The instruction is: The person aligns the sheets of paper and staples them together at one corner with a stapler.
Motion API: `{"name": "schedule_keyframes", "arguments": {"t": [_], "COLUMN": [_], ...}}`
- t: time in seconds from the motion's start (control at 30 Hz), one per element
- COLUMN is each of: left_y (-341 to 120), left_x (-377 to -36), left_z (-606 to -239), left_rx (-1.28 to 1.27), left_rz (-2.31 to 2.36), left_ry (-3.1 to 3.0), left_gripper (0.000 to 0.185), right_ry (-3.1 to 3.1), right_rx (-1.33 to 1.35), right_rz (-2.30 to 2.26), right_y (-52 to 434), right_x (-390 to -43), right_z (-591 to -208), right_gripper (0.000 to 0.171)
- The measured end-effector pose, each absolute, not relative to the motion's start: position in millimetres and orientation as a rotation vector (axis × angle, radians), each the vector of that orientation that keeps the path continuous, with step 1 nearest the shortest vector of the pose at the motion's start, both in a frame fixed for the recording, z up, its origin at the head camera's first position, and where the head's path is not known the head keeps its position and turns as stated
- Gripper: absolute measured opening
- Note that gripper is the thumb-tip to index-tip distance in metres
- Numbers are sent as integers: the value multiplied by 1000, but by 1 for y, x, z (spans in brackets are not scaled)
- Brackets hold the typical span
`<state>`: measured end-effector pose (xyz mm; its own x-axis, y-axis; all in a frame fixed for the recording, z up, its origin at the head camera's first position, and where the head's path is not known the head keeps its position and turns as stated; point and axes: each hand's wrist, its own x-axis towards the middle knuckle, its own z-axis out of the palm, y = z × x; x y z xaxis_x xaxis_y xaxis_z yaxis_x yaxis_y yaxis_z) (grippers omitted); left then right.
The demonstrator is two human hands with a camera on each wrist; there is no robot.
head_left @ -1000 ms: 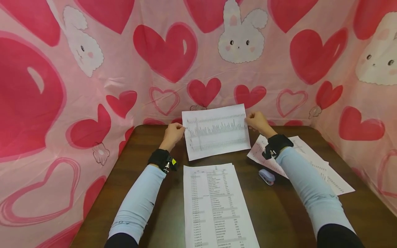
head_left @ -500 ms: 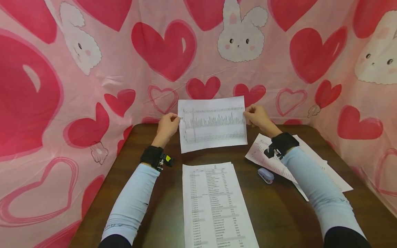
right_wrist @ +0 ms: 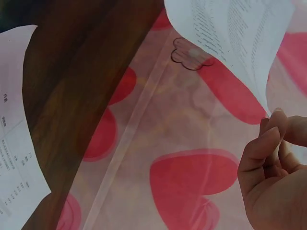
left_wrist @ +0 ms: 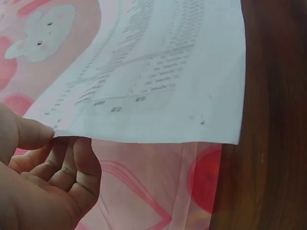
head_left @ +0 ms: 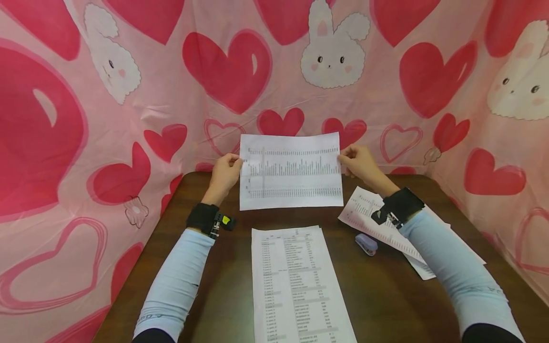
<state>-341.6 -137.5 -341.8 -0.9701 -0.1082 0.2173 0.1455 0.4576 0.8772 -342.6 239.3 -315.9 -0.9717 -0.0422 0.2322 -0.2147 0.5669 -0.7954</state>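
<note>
A white printed sheet of paper point(head_left: 291, 178), turned sideways, hangs raised over the far end of the table. My left hand point(head_left: 224, 175) pinches its left edge between thumb and fingers; the left wrist view shows that hand point(left_wrist: 53, 167) gripping the paper's border point(left_wrist: 158, 129). On the opposite edge, my right hand point(head_left: 361, 163) pinches the same sheet, and in the right wrist view its thumb and fingertips meet at the paper's edge point(right_wrist: 249, 62). Below the raised sheet, a stack of printed paper point(head_left: 300, 286) lies flat in front of me.
A small purple stapler point(head_left: 366, 244) lies right of the stack. More printed sheets point(head_left: 369, 214) overlap at the table's right side, partly hidden under my right forearm. The brown wooden table point(head_left: 214, 290) ends at a pink curtain point(head_left: 171, 81) with hearts and rabbits.
The held sheet has risen and levelled out, its left edge shifting left with my left hand. My right forearm has moved right, uncovering more of the sheets under it.
</note>
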Motion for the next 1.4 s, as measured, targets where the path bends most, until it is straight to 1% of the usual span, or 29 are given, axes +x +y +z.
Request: {"name": "schedule_keyframes", "arguments": {"t": [0.2,0.6,0.7,0.87,1.1,1.27,1.4], "left_y": [-142,-144,-144,-143,-143,-143,-143], "left_x": [-338,-333,-331,-329,-328,-327,-326], "left_z": [-337,-326,-324,-323,-324,-325,-326], "left_rx": [-19,-22,-14,-23,-44,-66,-81], "left_rz": [-1583,-1684,-1706,-1727,-1737,-1742,-1760], "left_ry": [-2426,-2358,-2341,-2323,-2313,-2324,-2332], "left_gripper": [32,35,35,36,34,33,32], "right_ry": [-2582,-2534,-2531,-2516,-2586,-2638,-2679], "right_rx": [189,207,227,251,190,189,249], "right_rz": [1418,1483,1488,1525,1524,1438,1348], "right_y": [240,242,242,244,247,246,246], "right_x": [-332,-318,-316,-314,-316,-319,-321], "right_z": [-309,-301,-302,-302,-293,-283,-277], "right_gripper": [28,22,22,32,45,45,45]}}
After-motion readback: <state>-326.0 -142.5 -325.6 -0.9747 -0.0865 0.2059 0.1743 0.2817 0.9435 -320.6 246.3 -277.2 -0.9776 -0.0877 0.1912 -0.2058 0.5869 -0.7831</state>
